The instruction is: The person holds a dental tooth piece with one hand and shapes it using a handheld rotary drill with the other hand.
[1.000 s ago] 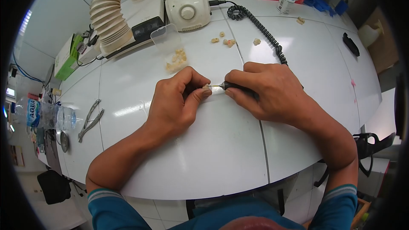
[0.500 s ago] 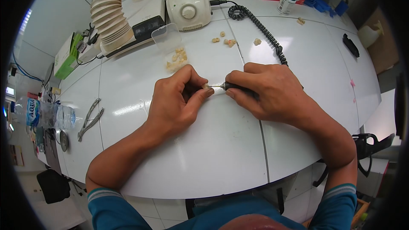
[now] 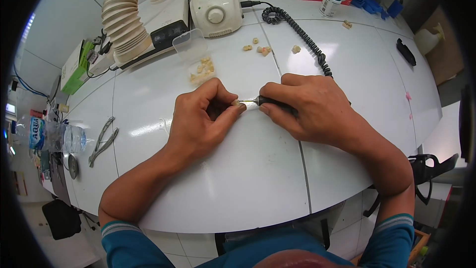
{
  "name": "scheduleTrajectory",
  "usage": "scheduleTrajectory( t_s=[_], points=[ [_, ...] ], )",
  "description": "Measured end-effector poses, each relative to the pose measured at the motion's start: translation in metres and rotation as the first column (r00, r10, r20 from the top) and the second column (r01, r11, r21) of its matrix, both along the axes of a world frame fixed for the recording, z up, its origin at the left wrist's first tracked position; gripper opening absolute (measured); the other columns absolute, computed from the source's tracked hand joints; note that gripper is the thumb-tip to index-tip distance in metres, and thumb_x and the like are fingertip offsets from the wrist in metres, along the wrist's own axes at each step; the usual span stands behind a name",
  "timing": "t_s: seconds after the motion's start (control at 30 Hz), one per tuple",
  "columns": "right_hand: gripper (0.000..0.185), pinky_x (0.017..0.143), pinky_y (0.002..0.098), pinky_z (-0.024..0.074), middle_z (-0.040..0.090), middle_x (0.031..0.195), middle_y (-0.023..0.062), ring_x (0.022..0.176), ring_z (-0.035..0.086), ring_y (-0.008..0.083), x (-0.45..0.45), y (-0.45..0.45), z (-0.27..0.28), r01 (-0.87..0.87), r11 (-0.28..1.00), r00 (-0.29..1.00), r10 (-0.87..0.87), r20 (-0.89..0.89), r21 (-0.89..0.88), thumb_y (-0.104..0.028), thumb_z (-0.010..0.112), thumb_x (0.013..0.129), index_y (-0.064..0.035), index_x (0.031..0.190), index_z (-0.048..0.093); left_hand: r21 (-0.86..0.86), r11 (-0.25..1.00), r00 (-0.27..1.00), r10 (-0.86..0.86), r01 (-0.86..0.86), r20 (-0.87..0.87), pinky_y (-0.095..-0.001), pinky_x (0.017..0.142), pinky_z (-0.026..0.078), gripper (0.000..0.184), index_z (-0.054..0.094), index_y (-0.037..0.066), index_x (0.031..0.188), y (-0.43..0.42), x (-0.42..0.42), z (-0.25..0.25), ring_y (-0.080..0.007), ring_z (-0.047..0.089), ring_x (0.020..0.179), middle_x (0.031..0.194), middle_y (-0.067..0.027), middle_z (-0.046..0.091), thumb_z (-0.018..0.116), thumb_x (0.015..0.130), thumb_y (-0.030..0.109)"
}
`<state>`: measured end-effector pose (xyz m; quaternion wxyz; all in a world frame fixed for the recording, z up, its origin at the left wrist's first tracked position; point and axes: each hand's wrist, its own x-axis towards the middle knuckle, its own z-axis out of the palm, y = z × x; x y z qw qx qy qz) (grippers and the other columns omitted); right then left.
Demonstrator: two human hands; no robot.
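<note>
Pinched in the fingertips of my left hand (image 3: 201,119) is a small cream dental crown (image 3: 235,102), mostly covered by the thumb and index finger. My right hand (image 3: 312,104) is wrapped round a dark rotary handpiece (image 3: 265,101), pen-like and pointing left. Its thin metal bur reaches the crown at my left fingertips; exact contact is too small to make out. Beyond my left hand stands a clear plastic box (image 3: 191,44) with several tooth-coloured pieces (image 3: 203,68) inside. More small tooth pieces (image 3: 264,50) lie on the white table (image 3: 238,178).
A cream control unit (image 3: 215,10) sits at the back, with a black coiled cord (image 3: 302,30) running toward my right hand. Left of it rises a ribbed extraction hose (image 3: 124,20). Pliers (image 3: 102,141) and a water bottle (image 3: 49,135) lie left; a lidded jar (image 3: 330,2) stands back right.
The whole view has shifted slightly, so things appear a little further left. Both hands keep their grips, and the crown seems turned slightly between my left fingertips.
</note>
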<state>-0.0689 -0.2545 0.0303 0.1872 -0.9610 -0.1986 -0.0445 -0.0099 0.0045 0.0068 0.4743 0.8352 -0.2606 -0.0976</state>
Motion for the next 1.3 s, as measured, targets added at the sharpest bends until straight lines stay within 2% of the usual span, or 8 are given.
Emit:
scheduleTrajectory(
  t_s=[0.2,0.7,1.07,1.3],
  points=[
    [0.025,0.066,0.0482,0.0569,0.073,0.084,0.0114,0.073,0.074,0.0332,0.0002,0.0013,0.0005,0.001,1.000,1.000,-0.001,-0.016,0.000,-0.037,0.071,0.108,-0.0140,0.114,0.079,-0.040,0.999,0.999,-0.032,0.032,0.016,-0.0246,0.075,0.057,0.012,0.071,-0.001,0.102,0.0007,0.0006,-0.0021,-0.0078,0.073,0.084,0.094,-0.0053,0.079,0.083,0.101,0.001],
    [0.024,0.063,0.0469,0.0556,0.072,0.081,0.0107,0.070,0.073,0.0308,0.0003,0.0003,0.0006,-0.013,1.000,1.000,0.014,-0.019,0.009,-0.036,0.072,0.108,-0.0138,0.114,0.080,-0.019,0.997,0.997,-0.080,0.080,-0.006,-0.0292,0.091,0.063,0.008,0.070,-0.004,0.108,0.0009,0.0016,0.0014,-0.0152,0.080,0.100,0.102,-0.0118,0.082,0.075,0.102,-0.006],
    [0.023,0.066,0.0488,0.0578,0.072,0.082,0.0116,0.072,0.074,0.0343,-0.0003,0.0003,0.0002,-0.005,1.000,1.000,0.005,-0.009,0.007,-0.035,0.073,0.106,-0.0148,0.113,0.079,0.004,0.998,0.998,-0.066,0.066,0.005,-0.0284,0.089,0.060,0.008,0.070,-0.003,0.109,-0.0004,-0.0001,0.0028,-0.0127,0.078,0.096,0.100,-0.0108,0.082,0.075,0.103,-0.004],
    [0.023,0.063,0.0477,0.0567,0.072,0.083,0.0106,0.071,0.074,0.0331,0.0004,-0.0006,-0.0024,-0.019,1.000,1.000,0.019,0.024,0.021,-0.036,0.072,0.106,-0.0156,0.113,0.079,0.031,0.998,0.998,-0.061,0.062,-0.027,-0.0289,0.088,0.059,0.008,0.070,-0.003,0.110,0.0004,0.0014,0.0036,-0.0130,0.078,0.096,0.099,-0.0102,0.083,0.075,0.103,-0.004]
  ],
)
